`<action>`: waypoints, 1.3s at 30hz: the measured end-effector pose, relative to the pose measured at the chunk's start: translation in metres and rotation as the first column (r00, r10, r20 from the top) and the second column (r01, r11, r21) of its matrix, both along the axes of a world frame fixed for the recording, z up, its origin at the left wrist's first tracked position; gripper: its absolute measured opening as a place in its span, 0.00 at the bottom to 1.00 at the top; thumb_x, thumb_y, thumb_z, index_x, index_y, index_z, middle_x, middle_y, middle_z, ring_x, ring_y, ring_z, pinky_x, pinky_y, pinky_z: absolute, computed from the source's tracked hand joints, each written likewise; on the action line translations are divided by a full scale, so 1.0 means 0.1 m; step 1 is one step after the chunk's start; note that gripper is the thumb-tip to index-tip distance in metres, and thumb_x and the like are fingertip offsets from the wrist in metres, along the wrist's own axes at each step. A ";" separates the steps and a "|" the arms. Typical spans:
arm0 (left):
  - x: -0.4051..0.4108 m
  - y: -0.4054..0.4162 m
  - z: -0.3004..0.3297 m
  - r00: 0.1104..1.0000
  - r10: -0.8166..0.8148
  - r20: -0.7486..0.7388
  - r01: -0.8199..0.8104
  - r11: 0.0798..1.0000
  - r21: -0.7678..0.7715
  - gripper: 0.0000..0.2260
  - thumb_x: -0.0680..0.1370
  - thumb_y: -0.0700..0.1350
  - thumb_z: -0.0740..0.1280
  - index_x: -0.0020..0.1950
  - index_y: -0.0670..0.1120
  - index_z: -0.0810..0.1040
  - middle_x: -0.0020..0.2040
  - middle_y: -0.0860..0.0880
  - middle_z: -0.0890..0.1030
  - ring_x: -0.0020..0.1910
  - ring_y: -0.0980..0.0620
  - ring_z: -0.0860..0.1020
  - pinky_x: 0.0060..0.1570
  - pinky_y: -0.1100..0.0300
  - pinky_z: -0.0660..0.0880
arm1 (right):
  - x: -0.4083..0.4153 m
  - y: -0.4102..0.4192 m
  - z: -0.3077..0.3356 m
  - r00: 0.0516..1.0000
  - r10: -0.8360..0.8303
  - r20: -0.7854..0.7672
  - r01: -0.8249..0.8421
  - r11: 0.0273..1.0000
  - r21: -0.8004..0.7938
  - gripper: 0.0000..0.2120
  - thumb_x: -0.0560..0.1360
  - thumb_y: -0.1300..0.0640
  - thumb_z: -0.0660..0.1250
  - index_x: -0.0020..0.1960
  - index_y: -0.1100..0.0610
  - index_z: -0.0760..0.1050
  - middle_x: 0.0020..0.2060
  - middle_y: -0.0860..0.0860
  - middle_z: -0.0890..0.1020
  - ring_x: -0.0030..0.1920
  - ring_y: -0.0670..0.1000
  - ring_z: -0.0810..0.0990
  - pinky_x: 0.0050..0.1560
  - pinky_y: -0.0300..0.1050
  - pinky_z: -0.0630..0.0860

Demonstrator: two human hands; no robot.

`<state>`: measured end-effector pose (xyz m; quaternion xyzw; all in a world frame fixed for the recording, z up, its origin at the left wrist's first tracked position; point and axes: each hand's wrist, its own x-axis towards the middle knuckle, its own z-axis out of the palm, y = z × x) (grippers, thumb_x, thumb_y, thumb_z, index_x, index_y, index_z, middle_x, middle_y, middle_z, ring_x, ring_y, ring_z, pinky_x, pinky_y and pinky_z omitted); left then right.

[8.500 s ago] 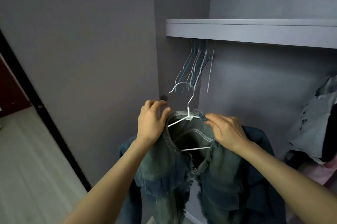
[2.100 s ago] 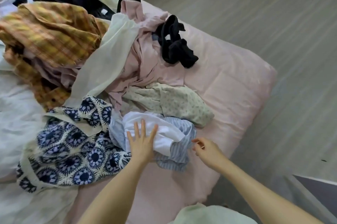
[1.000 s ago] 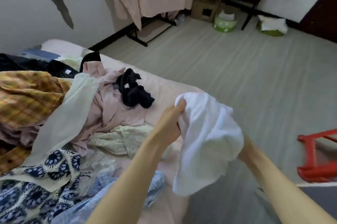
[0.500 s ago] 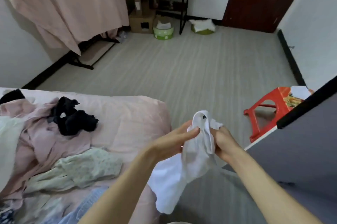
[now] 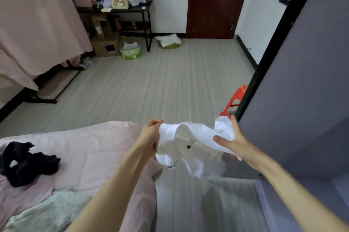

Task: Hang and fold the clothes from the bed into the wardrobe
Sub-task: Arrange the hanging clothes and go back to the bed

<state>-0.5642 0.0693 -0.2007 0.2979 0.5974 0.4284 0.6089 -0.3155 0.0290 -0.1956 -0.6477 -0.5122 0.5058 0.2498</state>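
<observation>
Bedroom floor [image 5: 151,84] beyond the bed [image 5: 90,148]: left hand [image 5: 151,133] and right hand [image 5: 229,142] grip a white garment [image 5: 190,147] by bunched edges, so its slack lower part may drag or slip.

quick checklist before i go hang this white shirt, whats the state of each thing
1. Left hand has a grip on the white shirt: ok, fingers curled round one edge.
2. Right hand has a grip too: ok, it holds bunched fabric at the other end.
3. Shirt spread out enough to find the collar: not ok, it sags crumpled between the hands.
4. Shirt clear of the bed and floor: ok, it hangs in the air.
5. Hanger ready: cannot tell, none in view.
6. Buttons undone: cannot tell; one dark button shows, the rest is hidden in folds.
</observation>
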 end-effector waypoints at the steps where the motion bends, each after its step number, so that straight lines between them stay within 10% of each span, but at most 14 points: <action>1: 0.10 0.03 0.04 0.993 -0.056 -0.103 0.060 0.997 0.039 0.09 0.81 0.41 0.57 0.44 0.48 0.73 0.39 0.47 0.74 0.36 0.49 0.73 0.34 0.61 0.71 | 0.12 -0.07 0.01 0.981 0.107 0.164 -0.113 0.993 0.026 0.51 0.65 0.40 0.74 0.72 0.33 0.40 0.67 0.39 0.59 0.62 0.49 0.70 0.45 0.42 0.76; 4: 0.42 0.04 0.19 0.765 -0.275 -0.582 0.464 0.862 0.203 0.13 0.78 0.57 0.62 0.42 0.50 0.76 0.43 0.49 0.75 0.40 0.50 0.74 0.38 0.61 0.69 | 0.50 -0.20 0.01 0.799 0.254 0.546 -0.313 0.949 0.016 0.20 0.65 0.47 0.64 0.49 0.27 0.62 0.51 0.41 0.70 0.49 0.51 0.75 0.41 0.44 0.74; 6: 0.62 0.02 0.23 0.283 -0.292 -0.914 0.772 0.634 0.037 0.24 0.69 0.71 0.62 0.46 0.52 0.76 0.49 0.52 0.72 0.42 0.50 0.75 0.41 0.59 0.70 | 0.84 -0.25 0.02 0.761 0.142 0.633 -0.200 0.980 0.020 0.10 0.71 0.54 0.58 0.39 0.37 0.66 0.42 0.46 0.73 0.44 0.55 0.74 0.38 0.45 0.70; 8: 0.90 -0.07 0.19 -0.155 -0.104 -0.982 0.865 0.467 -0.186 0.36 0.61 0.80 0.55 0.50 0.51 0.73 0.50 0.53 0.68 0.38 0.49 0.74 0.36 0.57 0.68 | 1.25 -0.34 0.01 0.783 -0.044 0.621 0.001 0.998 0.069 0.11 0.74 0.59 0.57 0.36 0.46 0.69 0.40 0.50 0.75 0.45 0.56 0.75 0.39 0.45 0.69; 10: 1.22 -0.18 0.11 -0.256 0.071 -0.964 0.886 0.416 -0.205 0.34 0.64 0.78 0.54 0.48 0.49 0.69 0.46 0.52 0.66 0.37 0.47 0.74 0.33 0.56 0.64 | 1.57 -0.44 0.04 0.837 -0.143 0.528 0.094 0.988 0.119 0.13 0.74 0.62 0.56 0.38 0.50 0.75 0.43 0.49 0.77 0.47 0.55 0.75 0.40 0.43 0.69; 12: 1.60 -0.25 0.06 -0.162 0.155 -0.974 0.908 0.411 -0.085 0.24 0.72 0.69 0.58 0.50 0.48 0.69 0.45 0.51 0.70 0.42 0.45 0.78 0.33 0.57 0.63 | 1.85 -0.61 0.17 0.900 -0.167 0.403 0.137 0.985 0.102 0.19 0.76 0.58 0.53 0.47 0.44 0.81 0.50 0.43 0.76 0.50 0.48 0.73 0.47 0.42 0.69; 16: 2.19 -0.15 0.14 0.022 0.083 -0.996 0.891 0.451 0.057 0.11 0.77 0.53 0.58 0.51 0.47 0.71 0.51 0.48 0.78 0.48 0.41 0.79 0.37 0.56 0.64 | 2.32 -0.92 0.35 0.851 -0.288 0.439 0.287 0.955 0.070 0.18 0.74 0.53 0.54 0.29 0.42 0.73 0.36 0.45 0.70 0.36 0.45 0.69 0.35 0.41 0.64; 22: 2.99 -0.05 0.37 0.199 -0.074 -0.977 0.919 0.360 0.160 0.11 0.77 0.41 0.59 0.56 0.48 0.76 0.52 0.49 0.79 0.51 0.42 0.78 0.44 0.55 0.72 | 2.96 -1.40 0.39 0.472 -0.528 0.706 0.417 0.839 0.350 0.17 0.74 0.65 0.59 0.59 0.55 0.78 0.59 0.52 0.75 0.60 0.56 0.72 0.56 0.48 0.70; 28: 3.66 0.11 0.54 0.470 -0.732 -0.493 0.874 0.311 0.373 0.06 0.81 0.44 0.61 0.45 0.46 0.75 0.35 0.52 0.74 0.33 0.54 0.71 0.31 0.66 0.68 | 3.21 -1.76 0.57 0.156 -0.908 0.389 0.385 0.419 0.822 0.10 0.68 0.68 0.63 0.45 0.64 0.81 0.45 0.60 0.81 0.50 0.62 0.77 0.47 0.51 0.72; 34: 4.71 0.19 0.61 0.654 -0.660 -0.370 0.752 0.514 0.413 0.13 0.79 0.46 0.63 0.34 0.47 0.71 0.31 0.51 0.71 0.33 0.50 0.69 0.33 0.58 0.66 | 3.71 -1.65 0.39 0.184 -0.929 0.322 0.784 0.336 0.522 0.16 0.72 0.64 0.60 0.30 0.54 0.57 0.28 0.54 0.59 0.35 0.52 0.59 0.33 0.47 0.55; 39: 5.39 0.48 0.88 0.640 -0.627 -0.444 0.744 0.360 0.562 0.12 0.76 0.48 0.63 0.39 0.41 0.77 0.33 0.52 0.74 0.32 0.54 0.69 0.34 0.60 0.67 | 4.31 -1.20 0.47 0.216 -0.976 -0.012 0.923 0.200 0.329 0.10 0.74 0.70 0.58 0.47 0.68 0.78 0.38 0.59 0.77 0.37 0.51 0.72 0.37 0.42 0.67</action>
